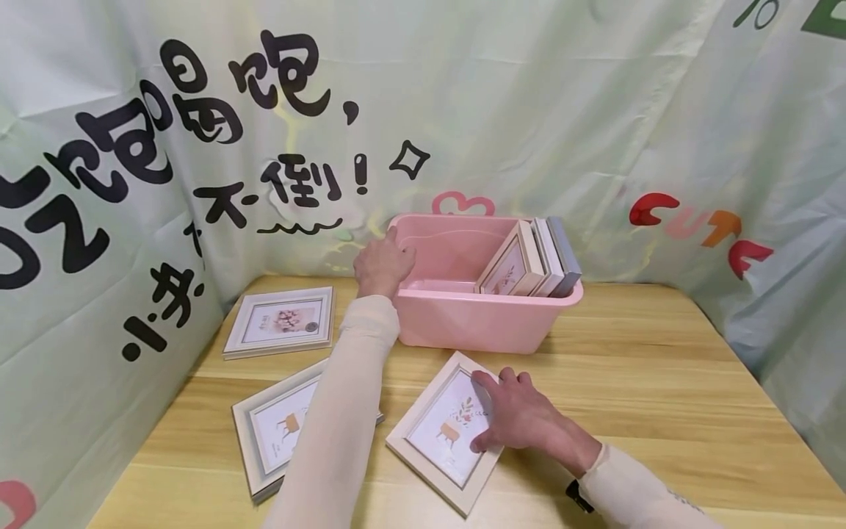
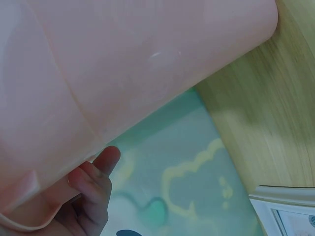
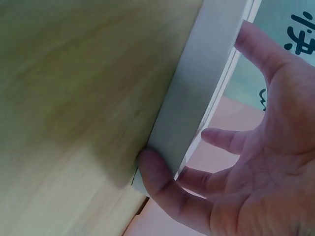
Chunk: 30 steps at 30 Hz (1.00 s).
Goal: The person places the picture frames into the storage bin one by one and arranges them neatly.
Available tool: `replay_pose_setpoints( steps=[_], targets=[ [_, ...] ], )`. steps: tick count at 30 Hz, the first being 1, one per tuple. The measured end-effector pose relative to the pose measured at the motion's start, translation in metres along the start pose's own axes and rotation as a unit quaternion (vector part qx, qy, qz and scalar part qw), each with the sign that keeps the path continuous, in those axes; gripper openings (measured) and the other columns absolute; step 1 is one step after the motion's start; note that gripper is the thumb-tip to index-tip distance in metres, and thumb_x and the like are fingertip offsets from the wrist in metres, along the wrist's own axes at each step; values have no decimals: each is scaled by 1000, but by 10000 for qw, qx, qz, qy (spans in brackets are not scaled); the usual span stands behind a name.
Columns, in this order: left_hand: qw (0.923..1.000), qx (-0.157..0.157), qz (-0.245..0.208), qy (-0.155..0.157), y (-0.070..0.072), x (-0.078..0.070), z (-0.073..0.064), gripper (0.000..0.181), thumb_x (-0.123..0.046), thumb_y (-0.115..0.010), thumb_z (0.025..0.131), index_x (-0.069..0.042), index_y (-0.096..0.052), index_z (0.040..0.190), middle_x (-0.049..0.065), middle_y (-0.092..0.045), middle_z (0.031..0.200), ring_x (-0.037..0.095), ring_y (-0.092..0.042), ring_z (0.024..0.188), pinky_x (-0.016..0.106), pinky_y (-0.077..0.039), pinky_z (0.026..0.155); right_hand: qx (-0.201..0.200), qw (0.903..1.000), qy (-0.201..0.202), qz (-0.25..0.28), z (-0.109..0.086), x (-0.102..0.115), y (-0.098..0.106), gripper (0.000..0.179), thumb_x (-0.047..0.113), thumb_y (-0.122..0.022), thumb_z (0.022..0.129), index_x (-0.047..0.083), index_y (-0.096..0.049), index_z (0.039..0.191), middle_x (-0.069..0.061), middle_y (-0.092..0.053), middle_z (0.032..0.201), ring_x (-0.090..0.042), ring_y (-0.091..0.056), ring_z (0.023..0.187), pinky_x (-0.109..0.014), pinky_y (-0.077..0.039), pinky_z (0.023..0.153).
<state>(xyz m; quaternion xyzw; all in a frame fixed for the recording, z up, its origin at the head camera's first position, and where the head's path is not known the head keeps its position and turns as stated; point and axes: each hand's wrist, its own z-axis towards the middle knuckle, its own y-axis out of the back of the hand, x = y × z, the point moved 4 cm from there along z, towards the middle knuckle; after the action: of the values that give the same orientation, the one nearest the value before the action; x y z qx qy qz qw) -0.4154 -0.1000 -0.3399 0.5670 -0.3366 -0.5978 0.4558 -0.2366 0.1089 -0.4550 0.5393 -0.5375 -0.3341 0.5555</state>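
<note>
A pink plastic bin [image 1: 472, 319] stands at the back of the table, and my left hand [image 1: 383, 266] holds its left end at the rim. In the left wrist view, the fingers of that hand [image 2: 91, 189] curl at the bin's rim. Below the bin lies a cream picture frame [image 1: 423, 459] with a chair-and-flowers print, its corner toward me. My right hand [image 1: 518, 411] grips this frame at its right corner, thumb and forefinger over its face. In the right wrist view, one finger [image 3: 157, 169] bends down over the frame's side edge [image 3: 189, 83].
Several picture frames [image 1: 525, 257] stand leaning inside the bin's right end. One white frame [image 1: 280, 353] with a flower print lies at the back left. Another cream frame [image 1: 264, 441] sits in front of it, partly covered by my left sleeve. A printed curtain [image 1: 529, 110] hangs behind the table.
</note>
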Motion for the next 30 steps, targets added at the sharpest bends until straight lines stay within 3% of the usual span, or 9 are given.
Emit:
replay_pose_setpoints(
  steps=[3,7,10,14,21,30],
  targets=[
    [10000,9,-6,18,0,0,0,64,-46,-36,94,-24,-29,153,21,-64,93,33,-61,77,44,-52,71,60,10000,28,-2,3,-2,1,100,48,-89,56,26,-44,143,-13,-53,117,-30,-48,98,-43,-49,73],
    [10000,6,-23,35,0,0,1,64,-47,-37,94,-24,-29,153,21,-65,94,33,-62,78,45,-52,73,-113,9998,150,-1,6,-6,2,72,30,-76,80,25,-43,144,-11,-54,113,-27,-50,96,-42,-50,73],
    [10000,-8,-21,28,-1,0,1,64,-48,-37,94,-24,-29,153,21,-65,97,34,-62,80,45,-52,74,-455,9984,327,-117,8,-8,3,53,15,-62,90,25,-45,140,-8,-55,105,-24,-51,87,-39,-48,67],
    [10000,-10,3,22,-2,0,3,65,-49,-36,93,-25,-30,153,22,-66,104,35,-63,84,46,-52,75,-808,9944,585,-335,9,-10,2,49,6,-55,92,24,-48,137,-7,-56,98,-23,-50,80,-36,-46,59],
    [10000,-8,11,-15,-4,0,4,65,-49,-36,93,-25,-29,153,22,-66,106,35,-64,85,46,-52,75,-1273,9855,746,-838,8,-11,1,49,4,-52,94,25,-47,138,-10,-58,104,-29,-56,88,-38,-47,50],
    [10000,43,41,20,-3,1,3,64,-48,-37,94,-25,-29,153,22,-66,108,37,-64,89,47,-52,77,-1625,9807,941,-537,6,-9,8,52,-2,-50,93,24,-47,137,-15,-47,109,-31,-53,85,-36,-45,47]
  ],
)
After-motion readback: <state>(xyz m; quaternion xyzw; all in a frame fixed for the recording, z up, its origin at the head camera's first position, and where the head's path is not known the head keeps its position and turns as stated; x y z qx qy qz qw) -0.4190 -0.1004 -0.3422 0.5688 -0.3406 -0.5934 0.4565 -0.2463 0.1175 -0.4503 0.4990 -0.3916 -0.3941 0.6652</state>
